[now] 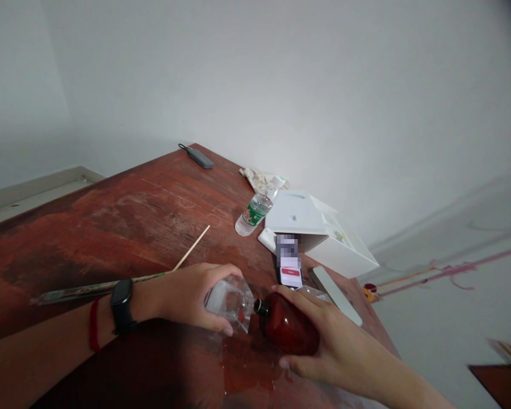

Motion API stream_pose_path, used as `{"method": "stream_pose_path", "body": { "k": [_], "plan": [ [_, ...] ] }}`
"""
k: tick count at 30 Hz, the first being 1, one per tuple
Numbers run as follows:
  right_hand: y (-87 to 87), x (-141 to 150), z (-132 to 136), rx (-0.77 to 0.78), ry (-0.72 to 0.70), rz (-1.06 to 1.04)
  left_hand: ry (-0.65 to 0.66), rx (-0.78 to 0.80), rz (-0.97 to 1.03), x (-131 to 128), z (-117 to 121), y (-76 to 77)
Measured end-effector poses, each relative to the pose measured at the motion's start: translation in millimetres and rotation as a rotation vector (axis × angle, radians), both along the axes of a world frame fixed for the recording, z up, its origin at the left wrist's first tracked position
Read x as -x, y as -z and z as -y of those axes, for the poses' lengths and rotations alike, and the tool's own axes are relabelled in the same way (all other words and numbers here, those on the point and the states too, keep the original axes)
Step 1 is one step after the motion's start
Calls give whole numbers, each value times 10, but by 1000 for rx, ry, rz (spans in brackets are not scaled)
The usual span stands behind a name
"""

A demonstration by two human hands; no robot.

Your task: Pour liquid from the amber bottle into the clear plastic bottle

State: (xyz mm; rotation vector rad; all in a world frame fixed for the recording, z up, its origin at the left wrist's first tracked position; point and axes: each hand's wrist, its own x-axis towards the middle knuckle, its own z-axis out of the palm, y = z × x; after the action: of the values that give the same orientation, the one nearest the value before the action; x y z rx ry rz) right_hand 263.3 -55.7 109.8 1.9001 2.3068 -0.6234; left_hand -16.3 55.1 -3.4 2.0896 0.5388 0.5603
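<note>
Left hand (187, 296): fingers curled part-open, gripping clear angular plastic bottle (227, 301), just left of glossy dark-red rounded bottle (290, 328), mouth at its black neck; contact unclear. Black rectangular smartphone (289, 267), screen lit, behind red bottle. Right hand (330, 335): thumb and fingers spread, gripping red bottle from its right.

the round bottle (290, 326) i hold is deep brownish red with a black neck (262, 307); the small container (226, 298) is colourless. my watch (122, 301) is black, my wristband (94, 325) red. the table (123, 210) is reddish brown with paler streaks. the water bottle (243, 226) is clear with a green-and-white label (255, 211); the box (296, 211) is white, the wall (259, 85) pale grey.
</note>
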Motion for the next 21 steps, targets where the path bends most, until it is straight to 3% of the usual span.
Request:
{"method": "stream_pose_path", "body": {
  "k": [21],
  "plan": [
    [-49,46,-30,38,0,64,13,-17,8,9,-4,-19]
  ]
}}
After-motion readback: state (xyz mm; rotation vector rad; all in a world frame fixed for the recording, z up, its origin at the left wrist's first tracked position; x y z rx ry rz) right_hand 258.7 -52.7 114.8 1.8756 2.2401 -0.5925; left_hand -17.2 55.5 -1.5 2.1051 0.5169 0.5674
